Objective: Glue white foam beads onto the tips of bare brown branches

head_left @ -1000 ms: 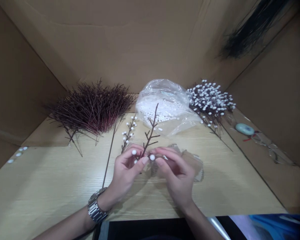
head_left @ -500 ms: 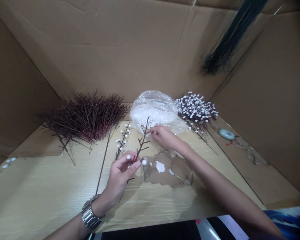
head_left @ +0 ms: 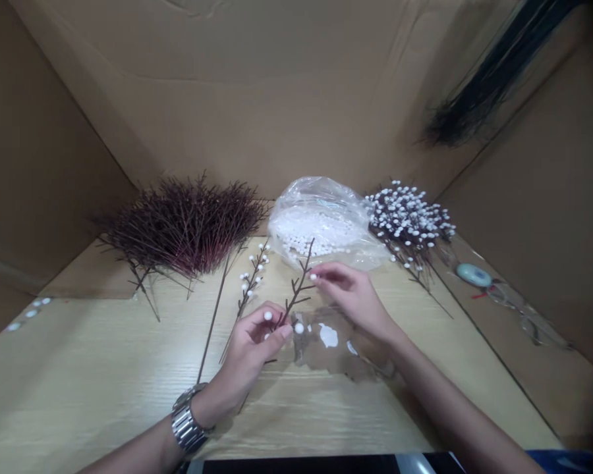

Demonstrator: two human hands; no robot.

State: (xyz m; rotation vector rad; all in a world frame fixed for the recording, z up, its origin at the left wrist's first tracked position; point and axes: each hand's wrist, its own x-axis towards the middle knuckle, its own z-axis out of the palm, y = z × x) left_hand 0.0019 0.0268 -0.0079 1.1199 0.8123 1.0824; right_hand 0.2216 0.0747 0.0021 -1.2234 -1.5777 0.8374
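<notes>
My left hand pinches a brown artificial twig that slants up and to the right. White berries show on its lower side branches, while the upper ones are bare. Between thumb and fingertips, my right hand holds a small white berry at the tip of a right-hand side branch. Whether the berry is on the branch tip, I cannot tell. Just left of the held twig lies another twig with white berries. Behind, a clear plastic bag contains many loose white berries.
A heap of bare brown twigs stands back left; berry-covered twigs lie back right. A torn brown patch is on the table under my right hand. Loose berries lie far left, glasses far right. Cardboard walls surround the table.
My right hand has come back from beside the bag, toward me, and now has a white berry at the twig's side branch. The view has shifted slightly; my left hand keeps its hold.
</notes>
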